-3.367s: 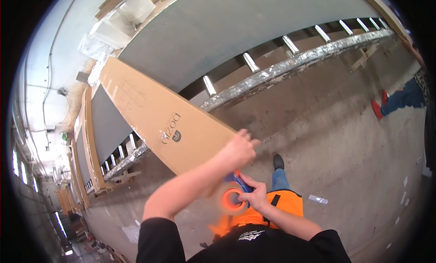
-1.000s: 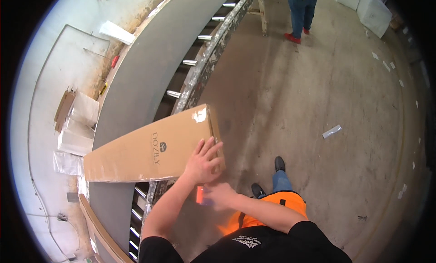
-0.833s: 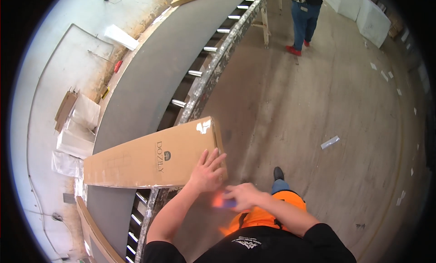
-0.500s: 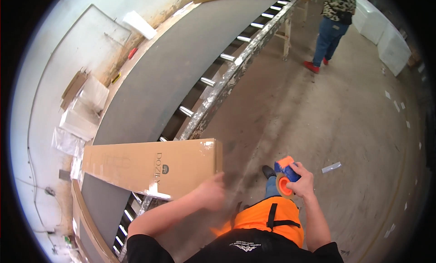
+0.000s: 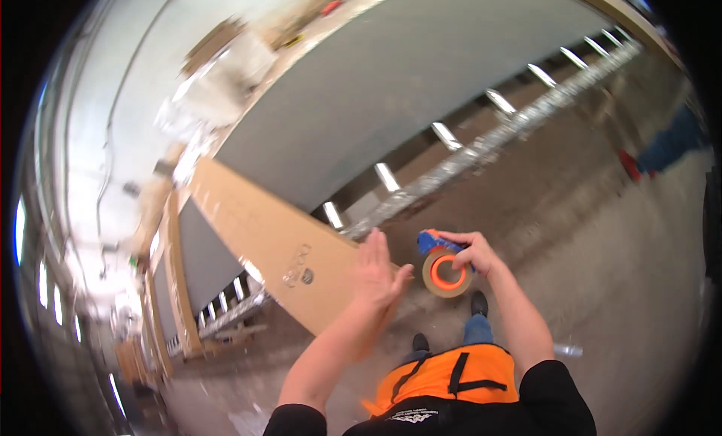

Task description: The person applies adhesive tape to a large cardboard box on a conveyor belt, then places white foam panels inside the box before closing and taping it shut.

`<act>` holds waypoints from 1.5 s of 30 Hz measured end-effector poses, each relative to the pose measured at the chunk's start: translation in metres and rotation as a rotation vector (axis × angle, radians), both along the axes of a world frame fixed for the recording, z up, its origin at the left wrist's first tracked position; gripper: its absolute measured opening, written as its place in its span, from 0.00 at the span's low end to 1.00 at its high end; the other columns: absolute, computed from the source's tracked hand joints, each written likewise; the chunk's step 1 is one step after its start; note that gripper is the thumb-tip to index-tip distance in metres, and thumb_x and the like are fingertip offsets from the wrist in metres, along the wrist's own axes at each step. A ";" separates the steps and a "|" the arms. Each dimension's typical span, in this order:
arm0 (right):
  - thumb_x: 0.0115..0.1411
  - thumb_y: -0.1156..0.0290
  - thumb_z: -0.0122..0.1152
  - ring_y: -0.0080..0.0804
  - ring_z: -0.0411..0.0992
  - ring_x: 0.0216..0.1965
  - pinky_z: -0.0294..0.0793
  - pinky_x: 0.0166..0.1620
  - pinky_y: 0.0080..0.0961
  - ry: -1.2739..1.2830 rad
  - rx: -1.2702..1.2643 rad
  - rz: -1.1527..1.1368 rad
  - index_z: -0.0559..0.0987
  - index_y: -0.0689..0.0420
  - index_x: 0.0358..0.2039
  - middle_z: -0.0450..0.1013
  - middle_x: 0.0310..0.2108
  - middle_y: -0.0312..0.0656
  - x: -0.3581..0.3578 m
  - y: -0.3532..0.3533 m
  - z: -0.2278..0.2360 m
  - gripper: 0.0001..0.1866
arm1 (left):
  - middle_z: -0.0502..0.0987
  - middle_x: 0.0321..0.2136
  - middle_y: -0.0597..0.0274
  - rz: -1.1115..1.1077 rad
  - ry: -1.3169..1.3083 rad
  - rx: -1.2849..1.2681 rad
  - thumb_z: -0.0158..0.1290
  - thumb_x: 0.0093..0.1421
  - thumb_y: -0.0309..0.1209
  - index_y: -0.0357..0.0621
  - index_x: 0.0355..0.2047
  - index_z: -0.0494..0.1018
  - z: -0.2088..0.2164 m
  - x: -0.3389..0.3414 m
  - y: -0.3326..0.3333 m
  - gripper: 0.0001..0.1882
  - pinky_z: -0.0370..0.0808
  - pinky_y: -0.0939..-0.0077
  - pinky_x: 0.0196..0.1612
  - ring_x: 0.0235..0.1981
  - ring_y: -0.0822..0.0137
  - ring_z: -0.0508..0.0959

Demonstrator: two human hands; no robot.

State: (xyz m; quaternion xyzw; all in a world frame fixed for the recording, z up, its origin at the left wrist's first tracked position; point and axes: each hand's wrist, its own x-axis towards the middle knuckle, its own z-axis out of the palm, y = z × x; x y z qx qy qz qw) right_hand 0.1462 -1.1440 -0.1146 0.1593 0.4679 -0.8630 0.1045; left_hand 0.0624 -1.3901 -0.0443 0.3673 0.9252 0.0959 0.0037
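Note:
A long brown cardboard box (image 5: pixel 256 233) lies across the conveyor, its near end sticking out toward me. Over that near end my left hand (image 5: pixel 374 274) is open, fingers stretched and thumb apart; whether it touches the cardboard I cannot tell. My right hand (image 5: pixel 475 252) is closed on a blue and orange tape dispenser (image 5: pixel 435 243), which carries a roll of tape (image 5: pixel 438 289) with an orange core. The dispenser is in the air just right of the box's end, apart from it.
The conveyor has a grey belt (image 5: pixel 361 82) and metal rollers (image 5: pixel 447 136) along its near rail. Another cardboard box (image 5: pixel 180 278) lies farther left on it. Plastic-wrapped packs (image 5: pixel 226 82) rest along the wall. A person in jeans (image 5: pixel 673 146) stands at the right.
My view has swung left, and the box now appears more slanted. The tape dispenser has come closer to the box's near end. My left hand now shows outstretched fingers there.

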 end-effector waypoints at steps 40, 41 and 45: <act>0.39 0.53 0.67 0.44 0.75 0.52 0.76 0.53 0.36 -1.261 1.112 0.074 0.79 0.38 0.53 0.77 0.49 0.45 0.325 0.016 -0.033 0.34 | 0.65 0.63 0.52 1.152 -1.112 1.553 0.51 0.57 0.60 0.50 0.65 0.61 -0.092 0.083 -0.278 0.41 0.65 0.47 0.61 0.60 0.49 0.67; 0.38 0.55 0.69 0.44 0.75 0.53 0.75 0.54 0.36 -1.345 1.001 0.068 0.81 0.41 0.52 0.77 0.51 0.45 0.343 0.007 -0.034 0.34 | 0.65 0.63 0.52 1.121 -1.129 1.544 0.51 0.57 0.60 0.50 0.65 0.61 -0.090 0.069 -0.267 0.41 0.65 0.47 0.61 0.60 0.49 0.67; 0.37 0.49 0.67 0.42 0.76 0.52 0.74 0.55 0.35 -1.295 0.947 0.094 0.80 0.29 0.51 0.77 0.51 0.45 0.420 -0.041 -0.065 0.34 | 0.65 0.62 0.53 0.916 -1.238 1.638 0.49 0.57 0.59 0.49 0.64 0.61 -0.071 0.038 -0.199 0.40 0.65 0.47 0.61 0.60 0.49 0.67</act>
